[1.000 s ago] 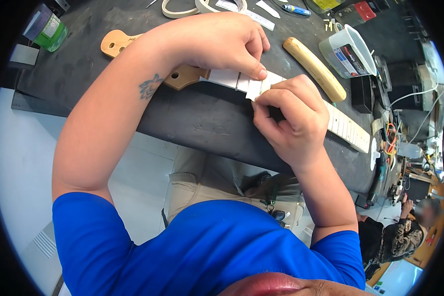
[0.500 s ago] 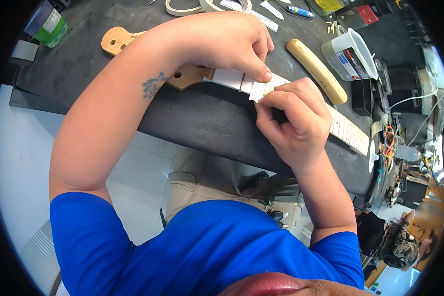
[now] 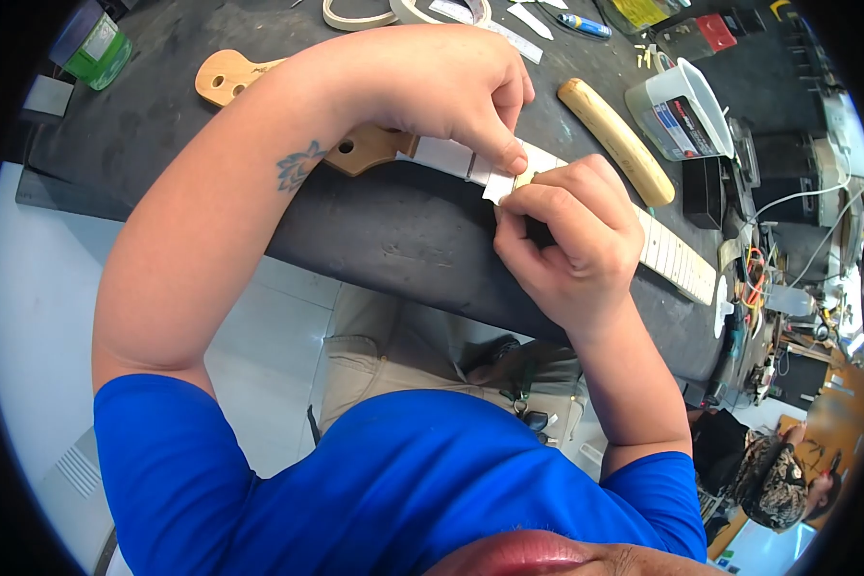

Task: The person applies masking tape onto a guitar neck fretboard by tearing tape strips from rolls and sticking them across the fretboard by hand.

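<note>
A guitar neck (image 3: 677, 254) lies across the dark workbench, its headstock (image 3: 223, 79) to the left and partly covered by my left forearm. Pale strips of masking tape (image 3: 444, 156) cover the fretboard between frets near the nut. My left hand (image 3: 461, 91) arches over the neck with fingers curled, its thumb pressing the far end of a short tape strip (image 3: 496, 185) against the fretboard. From the near side, my right hand (image 3: 576, 226) is closed, thumb and index finger pinching that strip's near end. Its other fingers are folded over the neck.
Behind the neck lies a curved wooden block (image 3: 616, 141), beside a white plastic tub (image 3: 682, 110). Tape rolls (image 3: 437, 12) and a blue tube (image 3: 584, 25) are at the back. A green-filled jar (image 3: 91, 48) stands far left. Cables and tools crowd the right; another person (image 3: 778, 475) is beyond.
Both hands stay at the same tape strip, with only a slight shift of the fingertips toward the left. The neck has not visibly moved.
</note>
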A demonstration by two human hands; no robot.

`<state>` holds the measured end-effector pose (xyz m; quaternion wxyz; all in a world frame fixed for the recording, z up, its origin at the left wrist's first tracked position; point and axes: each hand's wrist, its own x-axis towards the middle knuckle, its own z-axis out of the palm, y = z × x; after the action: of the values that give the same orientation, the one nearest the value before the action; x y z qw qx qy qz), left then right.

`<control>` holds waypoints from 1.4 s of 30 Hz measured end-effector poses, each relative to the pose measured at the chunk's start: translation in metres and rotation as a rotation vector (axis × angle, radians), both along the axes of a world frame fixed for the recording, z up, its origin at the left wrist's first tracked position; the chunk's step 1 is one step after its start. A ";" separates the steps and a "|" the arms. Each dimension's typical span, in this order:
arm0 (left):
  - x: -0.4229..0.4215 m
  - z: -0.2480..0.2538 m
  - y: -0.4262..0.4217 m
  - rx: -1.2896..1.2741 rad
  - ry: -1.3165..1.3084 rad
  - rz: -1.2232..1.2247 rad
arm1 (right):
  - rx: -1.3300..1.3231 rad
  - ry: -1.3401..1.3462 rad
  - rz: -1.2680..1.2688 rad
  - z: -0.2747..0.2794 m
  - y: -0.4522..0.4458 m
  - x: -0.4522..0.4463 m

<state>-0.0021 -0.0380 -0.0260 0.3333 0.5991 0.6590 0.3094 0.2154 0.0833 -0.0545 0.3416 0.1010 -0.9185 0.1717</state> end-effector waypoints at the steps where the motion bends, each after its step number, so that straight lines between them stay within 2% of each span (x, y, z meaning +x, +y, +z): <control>1: 0.000 0.000 0.000 -0.016 0.005 0.011 | 0.005 0.008 -0.004 0.000 0.000 0.000; 10: 0.000 -0.001 0.001 -0.016 0.025 0.011 | 0.020 -0.042 -0.023 0.004 -0.002 0.002; 13: -0.001 -0.002 0.003 0.010 0.059 -0.011 | -0.063 0.001 0.037 0.001 0.002 0.001; 16: 0.000 -0.004 0.001 0.009 0.071 0.001 | -0.394 0.015 0.030 0.008 0.008 0.012; 21: 0.001 -0.003 0.000 0.065 0.088 -0.037 | -0.426 -0.014 -0.006 0.007 0.009 0.013; 23: 0.000 -0.009 -0.002 0.134 0.115 -0.060 | -0.400 -0.032 -0.039 0.008 0.008 0.013; 27: 0.001 -0.007 0.000 0.058 -0.082 0.019 | -0.205 -0.042 -0.035 0.003 0.000 0.005; 31: 0.002 -0.008 0.001 0.085 0.004 -0.004 | -0.020 -0.012 -0.013 -0.003 0.007 0.005; 42: 0.001 -0.003 0.002 0.049 0.029 -0.005 | -0.042 0.044 0.008 -0.004 0.005 0.004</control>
<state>-0.0010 -0.0363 -0.0291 0.3095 0.6133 0.6545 0.3158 0.2191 0.0886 -0.0588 0.3633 0.1011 -0.9065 0.1899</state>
